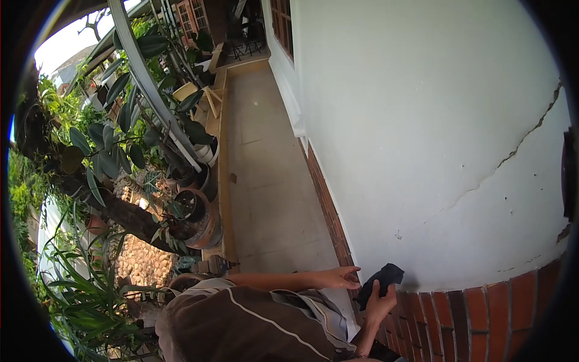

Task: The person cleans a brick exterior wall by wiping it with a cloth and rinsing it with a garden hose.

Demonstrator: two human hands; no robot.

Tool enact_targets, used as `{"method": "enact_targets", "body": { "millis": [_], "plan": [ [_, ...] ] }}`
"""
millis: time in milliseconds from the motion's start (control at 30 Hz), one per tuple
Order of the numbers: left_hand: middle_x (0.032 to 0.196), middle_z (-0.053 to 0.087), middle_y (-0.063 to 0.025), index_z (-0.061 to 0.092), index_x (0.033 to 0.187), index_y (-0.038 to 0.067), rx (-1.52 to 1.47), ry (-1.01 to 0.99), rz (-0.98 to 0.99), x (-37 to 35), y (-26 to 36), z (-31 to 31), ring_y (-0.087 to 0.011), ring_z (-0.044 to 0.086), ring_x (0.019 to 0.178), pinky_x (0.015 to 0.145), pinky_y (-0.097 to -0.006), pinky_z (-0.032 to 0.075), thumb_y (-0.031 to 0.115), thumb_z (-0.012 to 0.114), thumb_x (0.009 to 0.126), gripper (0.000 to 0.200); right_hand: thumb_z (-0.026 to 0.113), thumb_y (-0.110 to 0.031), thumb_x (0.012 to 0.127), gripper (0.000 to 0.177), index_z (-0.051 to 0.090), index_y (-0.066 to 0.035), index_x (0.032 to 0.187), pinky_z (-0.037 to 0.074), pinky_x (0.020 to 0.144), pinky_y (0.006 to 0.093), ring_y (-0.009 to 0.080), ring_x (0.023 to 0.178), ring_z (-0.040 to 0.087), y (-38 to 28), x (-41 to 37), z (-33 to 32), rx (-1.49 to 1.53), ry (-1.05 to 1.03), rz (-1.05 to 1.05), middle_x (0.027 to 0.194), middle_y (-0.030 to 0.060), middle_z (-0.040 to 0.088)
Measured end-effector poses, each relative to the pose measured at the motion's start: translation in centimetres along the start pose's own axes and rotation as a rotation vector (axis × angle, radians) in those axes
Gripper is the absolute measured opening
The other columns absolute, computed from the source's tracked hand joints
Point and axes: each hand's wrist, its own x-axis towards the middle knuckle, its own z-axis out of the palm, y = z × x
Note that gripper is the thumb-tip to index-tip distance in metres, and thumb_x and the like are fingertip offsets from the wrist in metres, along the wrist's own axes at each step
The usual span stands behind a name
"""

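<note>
My right hand [381, 300] grips a dark, crumpled cloth [389, 276], with the thumb and fingers pressed around it, close to the bottom of the white wall [422, 151]. To the left of the cloth is my left hand [341, 278], its fingers apart and nothing held in them. A gap separates its fingertips from the cloth. A jagged crack [517, 148] runs diagonally across the wall, with small holes and chips around it.
Red brick trim [443, 314] borders the foot of the wall. A tiled walkway [271, 169] runs along its left side. Beyond the walkway's low edge stand potted plants [208, 223], a metal post [145, 78] and a tree trunk [129, 211]. Chairs [246, 45] are at the far end.
</note>
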Motion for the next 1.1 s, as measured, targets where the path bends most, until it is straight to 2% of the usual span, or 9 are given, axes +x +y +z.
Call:
{"method": "enact_targets", "body": {
  "millis": [33,167,267,367,533,600,667,833,1100],
  "plan": [
    [0.124,0.054,-0.0108,0.036,0.140,0.007,-0.077,0.021,-0.102,-0.3,0.8,0.5,-0.0219,0.048,0.119,0.100,-0.0367,0.037,0.051,0.057,0.091,0.069,0.063,0.000,0.082,0.017,0.060,0.004,0.099,0.051,0.067,0.0333,0.0291,0.071,0.063,-0.7,0.3,-0.3,-0.196,-0.035,-0.049,0.096,0.0169,0.065],
    [0.120,0.057,-0.0106,0.053,0.122,0.008,-1.138,-0.237,-0.059,0.4,2.6,1.6,-0.0263,0.053,0.112,0.098,-0.0408,0.040,0.059,0.052,0.089,0.061,0.063,-0.004,0.079,0.016,0.060,0.004,0.092,0.050,0.077,0.0453,0.0401,0.089,0.059,-6.2,-0.4,0.7,-0.366,-0.268,-0.385,0.116,0.0236,0.057],
    [0.113,0.061,-0.0108,0.058,0.113,0.008,-0.944,-0.016,-0.240,0.2,2.4,0.0,-0.0273,0.056,0.107,0.098,-0.0422,0.041,0.052,0.055,0.090,0.049,0.067,-0.008,0.079,0.024,0.063,0.003,0.100,0.047,0.090,0.0462,0.0401,0.112,0.053,-7.1,-1.4,1.3,-0.349,-0.428,-0.482,0.125,0.0235,0.053],
    [0.120,0.061,-0.0128,0.056,0.120,0.005,-1.124,0.000,-0.043,-0.5,3.5,-1.0,-0.0294,0.057,0.111,0.100,-0.0447,0.042,0.035,0.055,0.089,0.043,0.069,-0.009,0.080,0.038,0.061,0.003,0.115,0.047,0.092,0.0426,0.0402,0.114,0.053,-6.1,-1.1,0.6,-0.139,-0.455,-0.478,0.130,0.0234,0.051],
    [0.134,0.053,-0.0154,0.045,0.135,0.003,-1.136,-0.080,0.111,-1.9,6.4,-2.9,-0.0323,0.051,0.123,0.105,-0.0466,0.038,0.027,0.057,0.083,0.058,0.065,-0.010,0.086,0.041,0.054,0.004,0.123,0.048,0.086,0.0350,0.0294,0.104,0.061,-4.0,0.4,1.1,-0.018,0.113,-0.212,0.121,0.0209,0.058],
    [0.139,0.048,-0.0176,0.041,0.138,0.002,-1.171,-0.178,0.146,-1.8,7.2,-2.7,-0.0351,0.048,0.126,0.106,-0.0481,0.037,0.026,0.056,0.080,0.064,0.064,-0.015,0.090,0.043,0.050,0.007,0.125,0.047,0.085,0.0296,0.0180,0.098,0.059,-4.2,0.8,1.4,0.329,0.022,0.061,0.114,0.0160,0.062],
    [0.143,0.041,-0.0208,0.036,0.140,0.001,-1.135,-0.227,0.185,-1.5,7.6,-2.5,-0.0375,0.042,0.130,0.109,-0.0491,0.034,0.024,0.055,0.076,0.071,0.065,-0.016,0.091,0.036,0.055,0.007,0.117,0.048,0.077,0.0229,0.0121,0.093,0.056,-2.7,1.5,1.6,0.608,-0.172,0.135,0.098,0.0087,0.062],
    [0.148,0.032,-0.0249,0.029,0.144,-0.001,-0.869,-0.271,0.301,-1.3,7.7,-2.1,-0.0376,0.031,0.138,0.114,-0.0492,0.024,0.023,0.052,0.070,0.081,0.069,-0.012,0.088,0.015,0.061,0.001,0.088,0.043,0.068,0.0195,0.0034,0.076,0.050,-2.0,0.5,1.9,0.662,-0.032,0.298,0.079,-0.0022,0.059],
    [0.130,0.054,-0.0186,0.046,0.131,-0.005,-1.098,-0.100,0.062,-0.7,5.5,-2.5,-0.0319,0.052,0.121,0.105,-0.0467,0.038,0.017,0.053,0.080,0.056,0.072,-0.004,0.084,0.012,0.059,-0.004,0.084,0.043,0.072,0.0209,0.0047,0.074,0.052,-1.4,-1.0,2.7,1.013,0.147,0.353,0.082,-0.0013,0.062]
  ]
}}
